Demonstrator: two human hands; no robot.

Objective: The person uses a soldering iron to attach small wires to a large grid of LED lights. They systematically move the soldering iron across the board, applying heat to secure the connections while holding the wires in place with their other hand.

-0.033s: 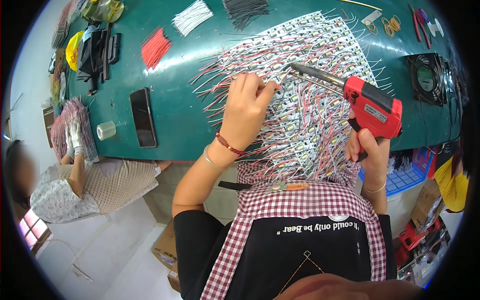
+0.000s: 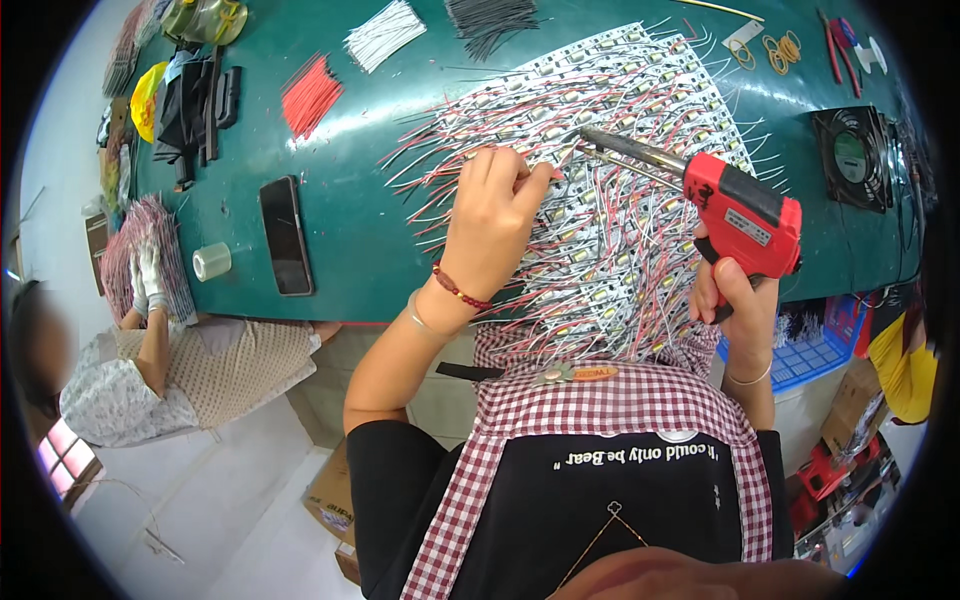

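Note:
A sheet of white circuit boards [image 2: 690, 85], thick with red, white and dark wire ends, lies on the green table before me. Over its left part my left hand [image 2: 497, 200] is closed in a pinch, with a thin wire [image 2: 557, 173] at the fingertips, partly hidden. My right hand [image 2: 738, 295] grips the handle of a red and black soldering gun [image 2: 745, 220] at the right side. Its dark barrel and thin metal feed tube point left, the tip [image 2: 584, 134] close above the boards, just right of my left fingers.
Bundles of red [image 2: 312, 95], white [image 2: 385, 35] and black wires [image 2: 490, 25] lie at the back. A phone [image 2: 286, 235] and tape roll [image 2: 212, 261] are left. A fan [image 2: 852, 158] and pliers [image 2: 835, 50] are right. At far left a gloved person [image 2: 150, 270] handles wired boards.
The soldering gun and my right hand have shifted very slightly to the left. My left hand stays in its place.

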